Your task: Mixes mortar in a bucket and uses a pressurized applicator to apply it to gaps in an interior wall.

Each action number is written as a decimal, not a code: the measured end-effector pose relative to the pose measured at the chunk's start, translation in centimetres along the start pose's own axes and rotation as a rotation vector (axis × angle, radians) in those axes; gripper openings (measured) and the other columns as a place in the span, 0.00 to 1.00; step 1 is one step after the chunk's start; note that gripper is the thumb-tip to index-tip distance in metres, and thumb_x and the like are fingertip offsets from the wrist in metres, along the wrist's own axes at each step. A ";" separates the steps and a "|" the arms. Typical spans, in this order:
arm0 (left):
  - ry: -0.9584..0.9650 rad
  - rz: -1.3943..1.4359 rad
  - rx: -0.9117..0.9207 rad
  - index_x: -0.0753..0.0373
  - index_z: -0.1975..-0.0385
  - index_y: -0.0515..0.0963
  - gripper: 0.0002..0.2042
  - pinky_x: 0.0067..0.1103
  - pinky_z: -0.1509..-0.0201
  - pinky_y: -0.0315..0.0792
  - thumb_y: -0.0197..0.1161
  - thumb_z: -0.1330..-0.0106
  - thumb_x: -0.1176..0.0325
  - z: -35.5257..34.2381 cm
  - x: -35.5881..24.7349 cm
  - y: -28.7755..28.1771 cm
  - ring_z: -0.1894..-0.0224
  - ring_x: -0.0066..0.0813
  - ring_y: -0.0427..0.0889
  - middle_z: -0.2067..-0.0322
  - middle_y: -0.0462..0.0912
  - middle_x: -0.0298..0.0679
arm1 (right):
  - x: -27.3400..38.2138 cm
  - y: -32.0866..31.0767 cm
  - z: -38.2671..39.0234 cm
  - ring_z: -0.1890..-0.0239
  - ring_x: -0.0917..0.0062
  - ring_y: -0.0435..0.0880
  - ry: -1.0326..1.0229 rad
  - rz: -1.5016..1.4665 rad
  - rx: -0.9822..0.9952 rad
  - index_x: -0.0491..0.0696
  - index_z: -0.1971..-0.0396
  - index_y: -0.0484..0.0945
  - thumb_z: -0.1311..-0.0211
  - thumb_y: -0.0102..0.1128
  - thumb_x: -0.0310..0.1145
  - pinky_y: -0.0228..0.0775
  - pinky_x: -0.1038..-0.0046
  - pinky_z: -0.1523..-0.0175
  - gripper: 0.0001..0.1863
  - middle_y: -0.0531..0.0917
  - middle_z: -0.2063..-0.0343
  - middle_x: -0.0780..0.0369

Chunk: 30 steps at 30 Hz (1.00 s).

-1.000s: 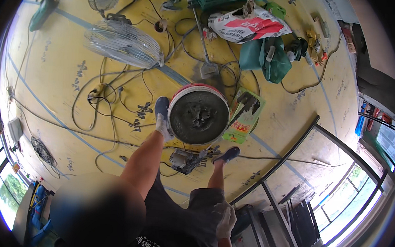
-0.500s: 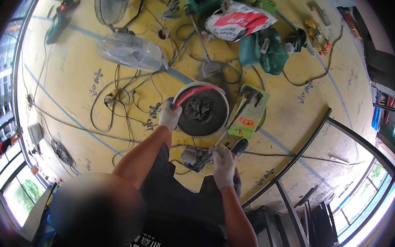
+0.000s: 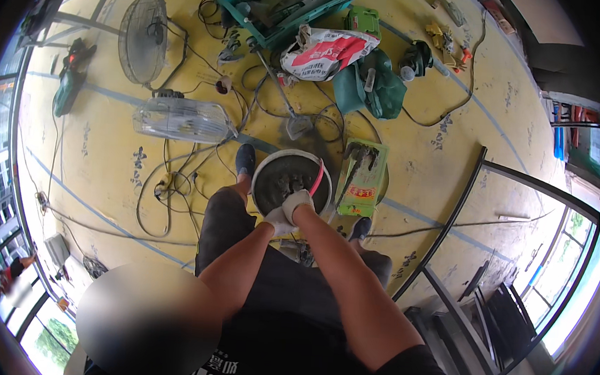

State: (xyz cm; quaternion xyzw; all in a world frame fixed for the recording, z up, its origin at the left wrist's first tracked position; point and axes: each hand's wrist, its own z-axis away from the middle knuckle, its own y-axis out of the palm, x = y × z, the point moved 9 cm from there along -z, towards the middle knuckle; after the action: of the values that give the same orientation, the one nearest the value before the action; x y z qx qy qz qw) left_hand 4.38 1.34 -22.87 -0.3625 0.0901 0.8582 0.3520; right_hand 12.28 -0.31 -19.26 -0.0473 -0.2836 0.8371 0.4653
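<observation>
We find both forearms extended forward, the pale-gloved left hand (image 3: 277,221) and right hand (image 3: 298,202) together at the near rim of the round bucket (image 3: 293,152); their grip we cannot tell. Wet, lumpy grey mortar (image 3: 274,177) lies within, beside a curved red handle (image 3: 320,173).

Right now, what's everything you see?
Bucket: 1, white rim, centre
Mix: 1 mass, grey, in bucket
Packet: 1, green, right of bucket
Shovel: 1, grey, beyond bucket
Sack: 1, white/red, top middle
Bag: 1, green, beside sack
Crate: 1, teal, top
Fans: 2, grey, upper left
Cables: several, dark, left and right
Frame: 1, black, lower right
Shoes: 2, dark, beside bucket
Left hand: 1, white glove, at bucket's rim
Right hand: 1, white glove, over mix
</observation>
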 end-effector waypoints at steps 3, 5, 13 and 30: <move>0.058 -0.297 0.176 0.57 0.34 0.74 0.31 0.30 0.28 0.64 0.59 0.31 0.43 2.2 0.2 -0.3 0.32 0.40 0.73 0.35 0.77 0.44 | 2.1 0.6 -0.1 0.43 0.63 0.86 -0.007 -0.014 0.193 0.46 0.51 0.88 0.31 0.48 0.40 0.76 0.66 0.38 0.22 0.87 0.48 0.53; -0.007 -0.321 0.109 0.56 0.35 0.74 0.30 0.31 0.29 0.65 0.59 0.31 0.44 3.4 3.4 -1.0 0.32 0.40 0.73 0.35 0.77 0.44 | 5.1 -2.3 0.9 0.46 0.63 0.87 -0.130 0.044 0.140 0.48 0.55 0.89 0.39 0.57 0.35 0.78 0.66 0.42 0.17 0.88 0.52 0.54; 0.049 -0.543 0.022 0.52 0.50 0.85 0.21 0.35 0.40 0.75 0.57 0.31 0.47 6.5 -1.2 -2.4 0.44 0.45 0.83 0.48 0.86 0.45 | 5.5 -4.7 6.7 0.51 0.62 0.90 -0.147 -0.017 -0.040 0.48 0.58 0.90 0.43 0.63 0.31 0.81 0.64 0.46 0.14 0.89 0.55 0.53; 0.115 -1.135 0.726 0.63 0.57 0.88 0.22 0.37 0.44 0.79 0.65 0.43 0.53 10.4 -15.7 8.5 0.49 0.51 0.87 0.53 0.87 0.54 | -1.1 6.7 24.9 0.52 0.53 0.88 0.138 -0.994 -0.208 0.44 0.61 0.89 0.43 0.63 0.41 0.79 0.56 0.47 0.18 0.88 0.58 0.46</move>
State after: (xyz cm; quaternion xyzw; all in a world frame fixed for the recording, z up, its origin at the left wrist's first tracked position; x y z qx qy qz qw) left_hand 0.53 -9.11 -5.44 -0.2574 0.1868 0.4351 0.8423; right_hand -0.65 -14.67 -2.18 -0.0080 -0.3224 0.4770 0.8176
